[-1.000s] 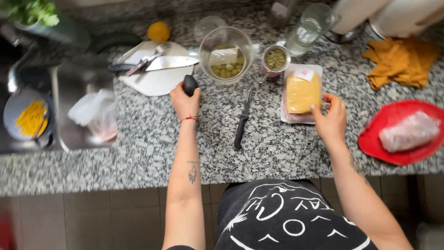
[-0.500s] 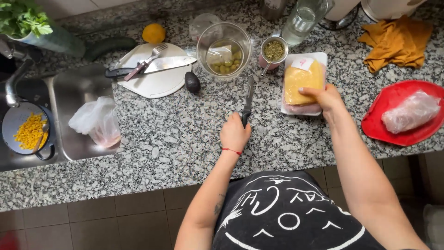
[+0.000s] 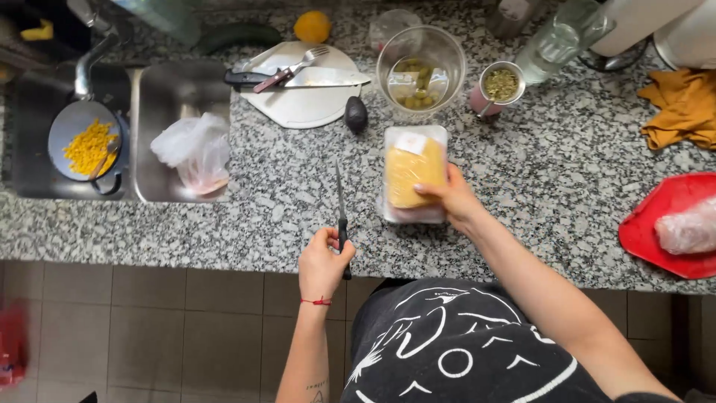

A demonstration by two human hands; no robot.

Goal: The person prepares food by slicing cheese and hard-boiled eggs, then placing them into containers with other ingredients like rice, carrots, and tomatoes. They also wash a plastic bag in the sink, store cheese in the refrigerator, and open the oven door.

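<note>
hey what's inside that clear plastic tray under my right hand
The clear tray holds one pale yellow block, possibly cheese, with a white label at its far end. The right hand covers the near right corner, so that part stays hidden.

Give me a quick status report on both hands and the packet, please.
Left hand gripping black-handled knife, blade pointing away. Right hand holding wrapped yellow packet flat on granite counter. Avocado just beyond, clear of the blade.
</note>
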